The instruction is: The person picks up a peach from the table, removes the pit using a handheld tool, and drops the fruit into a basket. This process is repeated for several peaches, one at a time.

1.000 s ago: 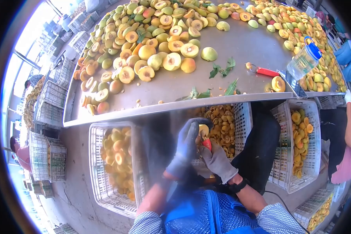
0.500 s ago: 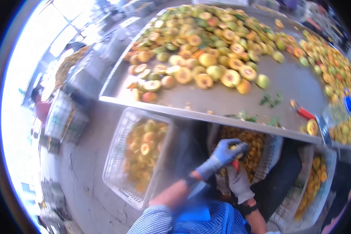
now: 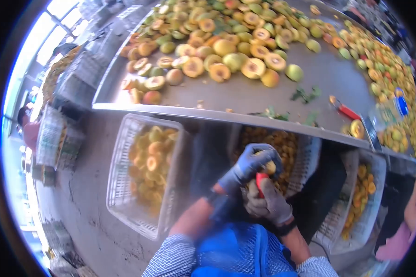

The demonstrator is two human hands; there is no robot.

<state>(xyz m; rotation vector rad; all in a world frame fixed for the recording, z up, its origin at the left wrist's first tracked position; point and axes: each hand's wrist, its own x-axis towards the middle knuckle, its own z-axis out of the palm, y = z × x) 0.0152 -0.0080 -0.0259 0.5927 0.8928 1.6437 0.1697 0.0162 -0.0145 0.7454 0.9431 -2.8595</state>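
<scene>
My left hand (image 3: 248, 162), in a blue-grey glove, is curled around a piece of yellow peach (image 3: 270, 167). My right hand (image 3: 269, 204), in a pale grey glove, grips a red-handled tool (image 3: 260, 183), its handle pointing up toward the fruit; its working end is hidden. Both hands are close together above a white crate (image 3: 308, 159) of small yellow-orange pieces under the table edge. Beyond them, a metal table (image 3: 330, 69) bears a large heap of whole and halved peaches (image 3: 224, 48).
A white crate (image 3: 115, 161) of peach halves stands at left, another crate (image 3: 376, 189) at right. On the table lie a second red-handled tool (image 3: 347, 111), green leaves (image 3: 306, 94) and a clear bottle (image 3: 383, 113) with a blue cap. Another person's arm (image 3: 413, 207) shows at far right.
The view has shifted, so table and crates sit higher and further left. My right hand has turned, showing more of the red handle, and the fruit in my left hand is more visible.
</scene>
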